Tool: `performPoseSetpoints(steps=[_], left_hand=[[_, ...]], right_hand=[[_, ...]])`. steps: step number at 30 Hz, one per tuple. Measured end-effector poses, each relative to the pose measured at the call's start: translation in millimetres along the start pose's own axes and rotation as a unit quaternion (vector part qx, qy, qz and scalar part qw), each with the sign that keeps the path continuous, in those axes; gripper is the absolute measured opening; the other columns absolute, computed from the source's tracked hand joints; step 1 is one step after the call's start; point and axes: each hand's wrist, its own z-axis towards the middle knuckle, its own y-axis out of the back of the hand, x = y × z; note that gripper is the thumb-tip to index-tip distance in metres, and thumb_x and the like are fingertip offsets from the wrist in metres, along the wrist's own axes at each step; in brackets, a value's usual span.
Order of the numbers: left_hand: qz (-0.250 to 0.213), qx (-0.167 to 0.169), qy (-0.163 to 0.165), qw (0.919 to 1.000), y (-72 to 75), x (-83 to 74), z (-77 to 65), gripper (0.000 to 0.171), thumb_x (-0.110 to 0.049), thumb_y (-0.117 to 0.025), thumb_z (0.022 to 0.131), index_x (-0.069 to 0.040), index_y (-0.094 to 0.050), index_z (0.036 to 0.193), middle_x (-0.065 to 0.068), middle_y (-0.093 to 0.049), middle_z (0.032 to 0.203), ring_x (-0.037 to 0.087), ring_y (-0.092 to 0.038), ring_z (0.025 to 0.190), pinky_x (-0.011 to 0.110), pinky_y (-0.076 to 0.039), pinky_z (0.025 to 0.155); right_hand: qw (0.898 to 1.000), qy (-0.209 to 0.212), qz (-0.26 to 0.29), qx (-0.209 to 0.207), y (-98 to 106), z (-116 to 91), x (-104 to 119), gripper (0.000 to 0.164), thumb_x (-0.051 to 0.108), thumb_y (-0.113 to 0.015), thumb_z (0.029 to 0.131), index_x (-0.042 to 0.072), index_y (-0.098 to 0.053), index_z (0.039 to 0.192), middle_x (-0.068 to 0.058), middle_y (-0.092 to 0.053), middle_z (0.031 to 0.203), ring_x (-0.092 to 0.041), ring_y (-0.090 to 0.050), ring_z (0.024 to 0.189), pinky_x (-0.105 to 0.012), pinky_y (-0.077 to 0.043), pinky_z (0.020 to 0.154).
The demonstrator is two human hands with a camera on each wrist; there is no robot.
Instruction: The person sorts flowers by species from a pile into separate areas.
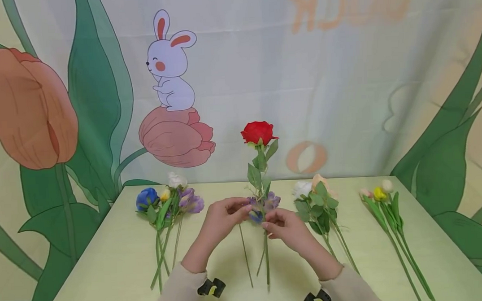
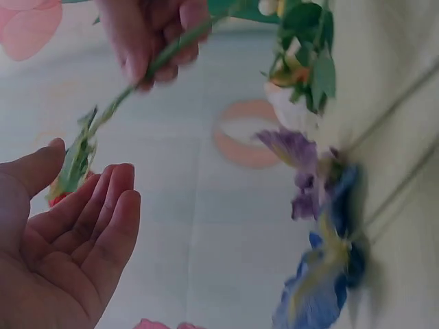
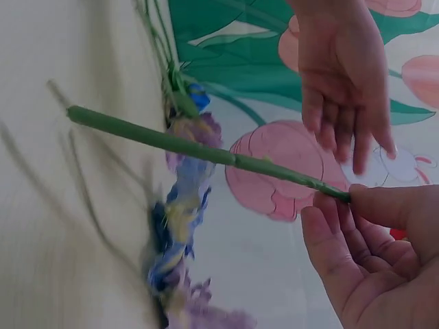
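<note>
A red rose point(image 1: 259, 132) with green leaves stands upright above the table in the head view. My right hand point(image 1: 284, 227) pinches its thick green stem point(image 3: 206, 152) between thumb and fingers, and the stem's lower end points down toward the tabletop. Close by on the other side, my left hand point(image 1: 225, 216) has its fingers loosely spread and holds nothing; in the left wrist view its palm is beside the rose's leaves point(image 2: 77, 161). Behind both hands lie a purple flower point(image 1: 272, 200) and a blue flower point(image 2: 315, 281) with thin stems, partly hidden by the hands in the head view.
On the table point(image 1: 109, 273), a mixed group with a blue flower point(image 1: 147, 198) lies left. Right of my hands are a white flower point(image 1: 302, 189) and a peach flower point(image 1: 319, 181); farther right lie tulips point(image 1: 380, 193). A printed curtain point(image 1: 237, 56) hangs behind.
</note>
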Motion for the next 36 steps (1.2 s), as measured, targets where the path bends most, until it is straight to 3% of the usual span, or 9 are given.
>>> performPoseSetpoints(steps=[6, 12, 18, 23, 30, 34, 36], left_hand=[[0.044, 0.014, 0.033, 0.9984, 22.7, 20.0, -5.8, 0.029, -0.018, -0.065, 0.1, -0.002, -0.072, 0.123, 0.013, -0.078, 0.098, 0.028, -0.075, 0.087, 0.032, -0.06, 0.075], [0.115, 0.001, 0.05, 0.9921, 47.6, 40.3, -14.4, 0.028, -0.018, -0.065, 0.1, -0.002, -0.072, 0.121, 0.008, -0.076, 0.088, 0.021, -0.07, 0.08, 0.029, -0.052, 0.066], [0.173, -0.017, 0.06, 0.983, 72.9, 55.6, -24.8, 0.028, -0.017, -0.066, 0.099, 0.001, -0.073, 0.119, 0.013, -0.077, 0.098, 0.026, -0.072, 0.09, 0.037, -0.059, 0.074], [0.228, -0.024, 0.078, 0.9703, 97.8, 68.3, -30.6, 0.029, -0.015, -0.065, 0.098, 0.005, -0.071, 0.119, 0.02, -0.076, 0.106, 0.035, -0.071, 0.098, 0.045, -0.06, 0.08], [0.258, -0.034, 0.122, 0.9577, 133.7, 95.8, -37.5, 0.033, -0.012, -0.061, 0.099, 0.01, -0.067, 0.124, 0.029, -0.072, 0.116, 0.046, -0.068, 0.107, 0.051, -0.059, 0.083], [0.262, -0.032, 0.136, 0.9548, 145.1, 111.2, -38.8, 0.032, -0.011, -0.06, 0.099, 0.012, -0.068, 0.121, 0.032, -0.07, 0.118, 0.048, -0.067, 0.108, 0.053, -0.058, 0.086], [0.259, -0.031, 0.145, 0.9544, 147.3, 117.0, -38.2, 0.031, -0.011, -0.061, 0.099, 0.012, -0.069, 0.118, 0.031, -0.072, 0.114, 0.044, -0.07, 0.101, 0.05, -0.059, 0.083]], right_hand=[[0.999, -0.029, -0.033, -0.021, 27, -13, -16, 0.018, 0.006, -0.064, 0.099, -0.009, -0.064, 0.109, -0.018, -0.073, 0.096, -0.014, -0.067, 0.081, -0.033, -0.064, 0.074], [0.996, -0.052, -0.062, -0.032, 52, -25, -35, 0.019, 0.006, -0.063, 0.1, -0.01, -0.064, 0.109, -0.021, -0.072, 0.098, -0.015, -0.068, 0.081, -0.033, -0.064, 0.071], [0.991, -0.1, -0.076, -0.039, 71, -36, -53, 0.018, 0.005, -0.062, 0.1, -0.01, -0.063, 0.109, -0.019, -0.071, 0.094, -0.015, -0.067, 0.079, -0.032, -0.064, 0.07], [0.986, -0.133, -0.092, -0.047, 87, -41, -68, 0.017, 0.006, -0.062, 0.1, -0.009, -0.064, 0.107, -0.012, -0.068, 0.087, -0.015, -0.065, 0.075, -0.035, -0.063, 0.068], [0.979, -0.17, -0.097, -0.059, 102, -43, -83, 0.022, 0.007, -0.059, 0.101, -0.013, -0.062, 0.111, -0.017, -0.068, 0.089, -0.016, -0.066, 0.074, -0.034, -0.063, 0.067], [0.976, -0.18, -0.101, -0.065, 104, -43, -89, 0.022, 0.006, -0.059, 0.101, -0.014, -0.062, 0.11, -0.017, -0.068, 0.088, -0.015, -0.065, 0.071, -0.032, -0.062, 0.064], [0.976, -0.18, -0.1, -0.066, 104, -43, -93, 0.021, 0.005, -0.058, 0.101, -0.014, -0.062, 0.109, -0.016, -0.068, 0.085, -0.015, -0.064, 0.069, -0.031, -0.062, 0.063]])
